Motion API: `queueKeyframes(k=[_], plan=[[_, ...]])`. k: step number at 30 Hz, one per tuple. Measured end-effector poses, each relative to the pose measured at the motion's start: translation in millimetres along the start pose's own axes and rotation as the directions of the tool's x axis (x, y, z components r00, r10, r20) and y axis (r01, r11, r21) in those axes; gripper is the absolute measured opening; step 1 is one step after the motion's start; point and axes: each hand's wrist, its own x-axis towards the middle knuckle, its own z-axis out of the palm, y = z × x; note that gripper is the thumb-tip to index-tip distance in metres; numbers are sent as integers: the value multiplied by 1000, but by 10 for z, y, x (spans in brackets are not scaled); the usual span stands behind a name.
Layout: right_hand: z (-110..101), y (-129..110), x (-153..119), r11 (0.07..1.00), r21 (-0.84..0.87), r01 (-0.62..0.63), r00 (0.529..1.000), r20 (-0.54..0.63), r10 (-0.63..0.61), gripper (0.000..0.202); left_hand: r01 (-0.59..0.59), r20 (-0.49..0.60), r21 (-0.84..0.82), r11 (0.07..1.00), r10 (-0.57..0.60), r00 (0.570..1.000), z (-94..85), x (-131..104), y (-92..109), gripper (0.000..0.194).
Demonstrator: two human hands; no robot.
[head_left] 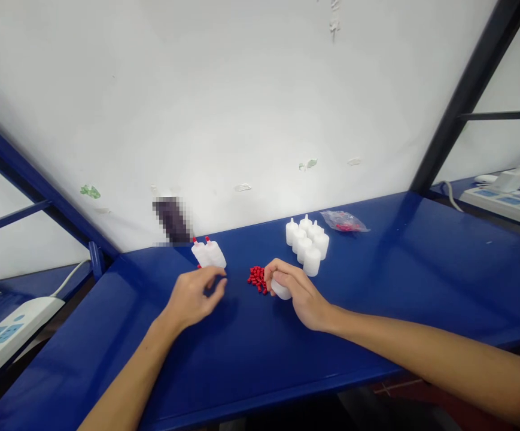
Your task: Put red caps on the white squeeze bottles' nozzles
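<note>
My right hand [300, 293] is wrapped round a small white bottle [281, 291], held tilted above the blue table [260, 365]. Beside its fingertips lies a pile of small red caps [257, 278], partly covered by that hand. My left hand [195, 294] hovers over the table, thumb and forefinger apart with nothing seen between them. Just beyond it are white bottles with red tips [210, 254], their lower parts partly hidden by the hand. Several white bottles without red caps [309, 242] stand grouped upright, farther back than my right hand.
A clear plastic bag with red pieces [346, 222] lies behind the bottle group. The white wall [251, 120] bounds the table at the back. A blue frame [39, 197] rises at left, a dark post [452, 96] at right. Power strips [3, 335] sit beyond both sides.
</note>
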Motion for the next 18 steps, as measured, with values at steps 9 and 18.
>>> queueKeyframes(k=[9, 18], plan=[[38, -5, -4, 998, -34, -57, 997, 52, 58, 38, 113, 308, 29, 993, -116, 944, 282, 210, 329, 35], [31, -18, -6, 993, 87, -77, 996, 49, 73, 37, 265, 52, -421, 868, -268, 962, 264, 217, 444, 19]])
